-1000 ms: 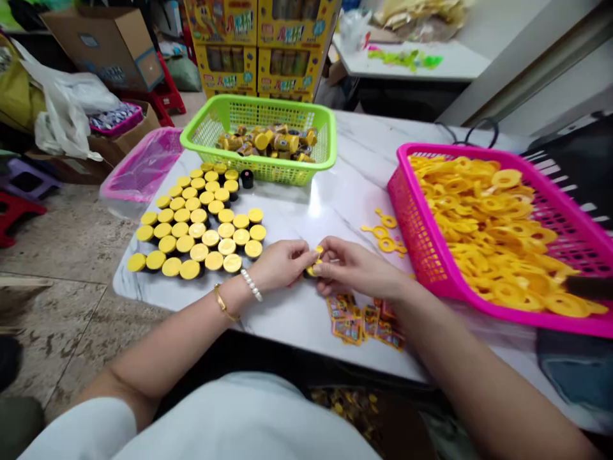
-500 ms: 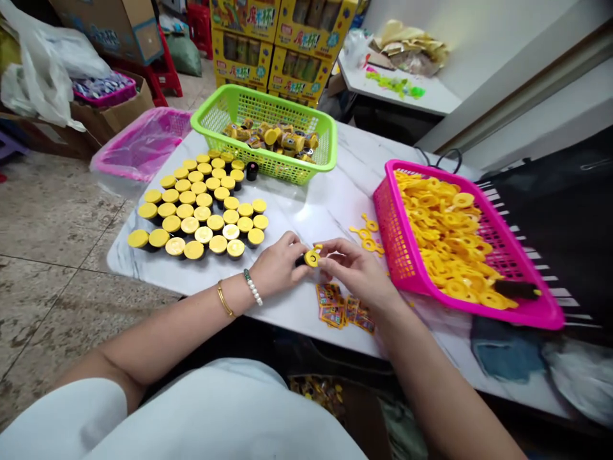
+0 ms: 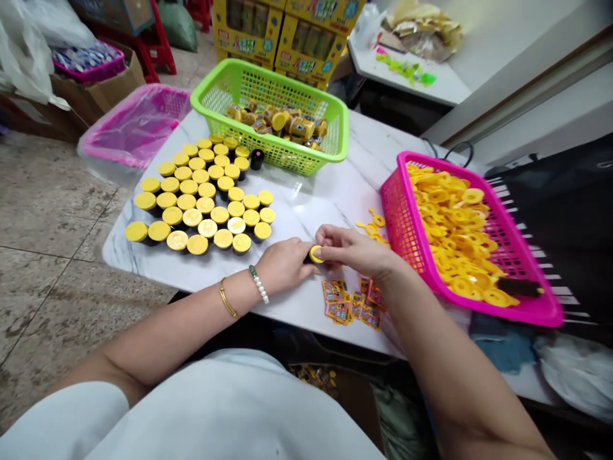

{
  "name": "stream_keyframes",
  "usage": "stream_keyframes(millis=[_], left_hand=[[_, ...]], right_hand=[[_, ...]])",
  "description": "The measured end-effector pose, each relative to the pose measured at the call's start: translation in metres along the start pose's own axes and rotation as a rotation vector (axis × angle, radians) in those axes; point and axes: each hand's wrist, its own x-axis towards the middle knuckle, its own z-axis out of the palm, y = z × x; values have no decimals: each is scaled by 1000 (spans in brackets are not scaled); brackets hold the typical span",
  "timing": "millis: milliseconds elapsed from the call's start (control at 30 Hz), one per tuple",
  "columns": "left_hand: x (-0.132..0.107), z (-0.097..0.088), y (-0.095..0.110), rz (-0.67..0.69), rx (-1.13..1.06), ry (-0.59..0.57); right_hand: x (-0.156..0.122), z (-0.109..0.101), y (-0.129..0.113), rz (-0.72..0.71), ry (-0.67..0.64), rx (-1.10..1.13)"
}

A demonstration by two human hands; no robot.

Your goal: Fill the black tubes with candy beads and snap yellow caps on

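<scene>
My left hand [image 3: 283, 267] is closed around a small black bottle [image 3: 307, 258], mostly hidden by the fingers. On the bottle's end sits a round yellow cap [image 3: 316, 255], and my right hand [image 3: 357, 250] grips it with the thumb across its face. Left of my hands, many black bottles with yellow caps [image 3: 196, 244] stand upright in rough rows. A lone black bottle without a cap [image 3: 257, 160] stands beside the green basket. Several printed cards [image 3: 338, 311] lie just below my right hand.
A green basket [image 3: 342, 137] holds yellow-brown wrapped bottles. To the right, a pink basket [image 3: 421, 246] is heaped with yellow ring-shaped wands [image 3: 450, 223]; a few more wands [image 3: 376, 223] lie beside it. A plastic-lined pink basket [image 3: 134, 124] stands past the table's left edge.
My right thumb has moved onto the top of the bottle, where a yellow ring with a dark opening showed before and a yellow cap face shows now. The view has shifted slightly.
</scene>
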Motion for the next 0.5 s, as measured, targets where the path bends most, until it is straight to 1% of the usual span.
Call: stream_keyframes(millis=[67, 167, 233, 300, 367, 433, 500], left_hand=[[0, 0, 2, 0, -26, 11], [-2, 1, 3, -31, -77, 68], [-10, 0, 5, -61, -113, 110], [-26, -2, 5, -50, -119, 117], [-49, -7, 3, 25, -81, 68], [-70, -12, -2, 172, -62, -4], [-85, -15, -10, 250, -76, -11]], right_hand=[[-3, 1, -1, 1, 7, -26], [-7, 2, -4, 19, 19, -52], [-9, 5, -4, 36, 51, -27], [-12, 11, -1, 36, 112, 11], [-13, 22, 3, 26, 183, 53], [-11, 35, 4, 14, 220, 90], [-2, 45, -1, -5, 233, 93]])
